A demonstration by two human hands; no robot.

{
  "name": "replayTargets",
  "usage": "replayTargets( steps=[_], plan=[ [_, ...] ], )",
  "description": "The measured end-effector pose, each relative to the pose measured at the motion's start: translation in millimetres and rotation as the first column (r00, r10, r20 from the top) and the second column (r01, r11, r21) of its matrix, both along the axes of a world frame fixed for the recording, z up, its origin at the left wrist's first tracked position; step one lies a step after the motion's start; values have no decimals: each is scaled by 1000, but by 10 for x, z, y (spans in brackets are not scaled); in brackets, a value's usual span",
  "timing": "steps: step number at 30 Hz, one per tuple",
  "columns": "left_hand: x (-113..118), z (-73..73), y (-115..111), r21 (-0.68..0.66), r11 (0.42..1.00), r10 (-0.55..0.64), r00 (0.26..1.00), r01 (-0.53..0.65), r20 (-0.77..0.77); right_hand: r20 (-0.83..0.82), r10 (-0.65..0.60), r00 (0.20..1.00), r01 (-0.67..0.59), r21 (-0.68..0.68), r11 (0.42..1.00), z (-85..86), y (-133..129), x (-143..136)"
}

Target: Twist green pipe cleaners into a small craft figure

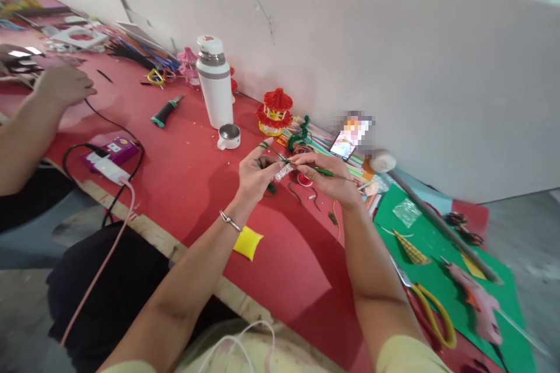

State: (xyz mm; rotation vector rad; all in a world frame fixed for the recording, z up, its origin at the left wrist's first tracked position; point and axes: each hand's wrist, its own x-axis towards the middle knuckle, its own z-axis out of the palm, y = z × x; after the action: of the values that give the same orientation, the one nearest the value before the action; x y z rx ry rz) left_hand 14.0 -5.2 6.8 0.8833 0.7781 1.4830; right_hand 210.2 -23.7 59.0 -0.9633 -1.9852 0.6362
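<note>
Above the red table, my left hand (pixel 254 178) has green yarn (pixel 263 145) looped over its raised index finger. Its thumb and other fingers pinch a small whitish, glittery piece (pixel 284 172). My right hand (pixel 328 178) grips a crochet hook (pixel 324 172) with a green handle, its tip meeting the yarn at the left fingertips. The exact stitch there is too small to make out. More green yarn (pixel 298 141) lies behind my hands. Dark short strands (pixel 296 192) and a red ring-shaped item (pixel 304 179) are just below them.
A white thermos (pixel 215 84) and its cup (pixel 228 136) stand behind left, beside a red paper ornament (pixel 275 111). Scissors (pixel 433 315) and a pink glue gun (pixel 479 306) lie right; a yellow packet (pixel 248 243) lies in front. Another person's hand (pixel 65 84) works at left.
</note>
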Motion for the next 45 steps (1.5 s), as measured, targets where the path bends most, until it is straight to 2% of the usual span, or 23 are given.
replayTargets(
  steps=[9, 15, 22, 25, 29, 31, 34, 38, 41, 45],
  plan=[
    [-16, -30, -5, 15, 999, -52, 998, 53, -28, 47, 16, 999, -13, -62, 998, 96, -52, 101],
    [-28, -42, -4, 3, 989, -149, 988, 149, 37, -34, 13, 999, -19, -167, 986, 96, -53, 138],
    [-39, 58, -21, -60, 977, -195, 969, 206, 150, -182, 50, 982, -94, -241, 966, 78, -45, 149],
    [-48, 70, -31, -91, 964, -228, 952, 250, 203, -252, 46, 967, -116, -273, 955, 34, -31, 140],
    [-56, 61, -32, -115, 951, -253, 935, 288, 248, -404, 68, 912, -202, -300, 932, -156, 64, 94],
    [-57, 56, -23, -117, 953, -244, 936, 281, 253, -448, 95, 889, -237, -273, 932, -273, 131, 62],
    [-58, 45, -5, -111, 961, -222, 946, 253, 236, -376, 123, 918, -205, -186, 961, -384, 208, 12],
    [-67, 41, 8, -112, 966, -201, 951, 232, 236, -233, 111, 966, -107, 32, 994, -389, 225, -69],
    [-86, 49, 10, -145, 960, -193, 942, 239, 275, -146, 52, 988, -27, 171, 985, -381, 187, -139],
    [-90, 34, 15, -222, 924, -225, 913, 311, 340, -137, 3, 991, 23, 188, 982, -435, 117, -211]
  ],
)
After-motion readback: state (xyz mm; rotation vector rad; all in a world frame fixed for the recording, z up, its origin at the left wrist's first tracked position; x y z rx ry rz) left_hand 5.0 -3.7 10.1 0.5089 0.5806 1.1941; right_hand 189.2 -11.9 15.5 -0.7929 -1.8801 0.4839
